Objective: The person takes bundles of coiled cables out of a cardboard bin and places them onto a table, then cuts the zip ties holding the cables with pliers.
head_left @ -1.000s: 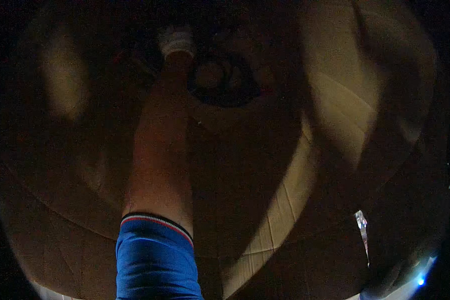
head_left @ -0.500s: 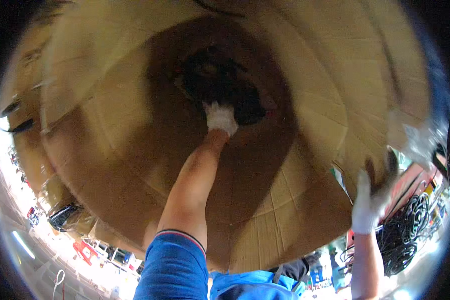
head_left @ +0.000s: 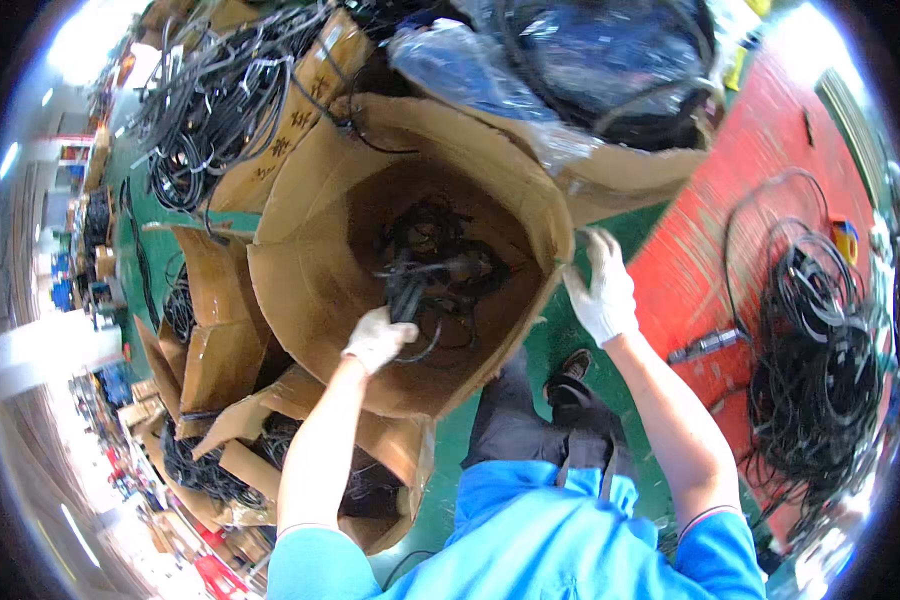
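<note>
My left hand (head_left: 378, 340), in a white glove, is closed around a bundle of black cables (head_left: 407, 290) inside a deep cardboard box (head_left: 305, 270). More black cables (head_left: 425, 225) lie coiled on the bottom of this box, under the bundle. At the box's right rim is my right hand (head_left: 604, 295), also in a white glove. Its fingers are apart and hold nothing, with the thumb side against or very close to the cardboard edge.
A tangle of black cables (head_left: 815, 360) lies on a red surface (head_left: 685, 260) to the right. Behind stands a box with clear plastic (head_left: 610, 60); another cable heap (head_left: 205, 130) sits far left. Torn cardboard boxes (head_left: 220, 345) crowd the left side of the green floor (head_left: 450, 470).
My view has drawn back from the box's inside. The left hand has come up from the bottom with the cable bundle. My right hand stays near the rim.
</note>
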`<move>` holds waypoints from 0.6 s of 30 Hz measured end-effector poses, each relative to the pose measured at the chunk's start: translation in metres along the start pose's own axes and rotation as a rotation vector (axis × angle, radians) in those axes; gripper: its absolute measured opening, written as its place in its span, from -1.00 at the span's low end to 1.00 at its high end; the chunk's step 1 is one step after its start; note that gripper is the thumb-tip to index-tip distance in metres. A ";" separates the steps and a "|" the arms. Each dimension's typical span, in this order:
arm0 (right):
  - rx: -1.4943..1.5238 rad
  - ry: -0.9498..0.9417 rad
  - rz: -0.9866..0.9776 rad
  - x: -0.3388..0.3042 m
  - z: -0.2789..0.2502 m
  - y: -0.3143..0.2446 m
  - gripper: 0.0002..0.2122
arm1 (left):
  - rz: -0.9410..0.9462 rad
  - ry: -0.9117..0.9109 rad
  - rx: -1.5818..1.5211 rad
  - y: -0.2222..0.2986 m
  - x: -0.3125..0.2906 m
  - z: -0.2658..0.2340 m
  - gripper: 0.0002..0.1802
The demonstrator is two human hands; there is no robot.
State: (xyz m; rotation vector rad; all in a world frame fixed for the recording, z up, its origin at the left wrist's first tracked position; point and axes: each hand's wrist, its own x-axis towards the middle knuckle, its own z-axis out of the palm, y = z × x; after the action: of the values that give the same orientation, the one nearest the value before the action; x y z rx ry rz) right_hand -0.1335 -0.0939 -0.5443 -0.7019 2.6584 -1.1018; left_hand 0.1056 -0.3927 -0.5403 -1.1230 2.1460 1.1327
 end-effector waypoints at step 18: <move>0.253 -0.104 0.322 -0.264 -0.137 0.148 -0.72 | 0.519 0.168 -0.400 0.213 -0.356 -0.086 -0.67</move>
State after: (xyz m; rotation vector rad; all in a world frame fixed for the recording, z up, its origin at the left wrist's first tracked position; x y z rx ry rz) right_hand -0.0012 0.2110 -0.5551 -0.2645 2.3763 -1.2376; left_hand 0.1255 -0.2355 -0.1475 -0.8530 2.4952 1.8177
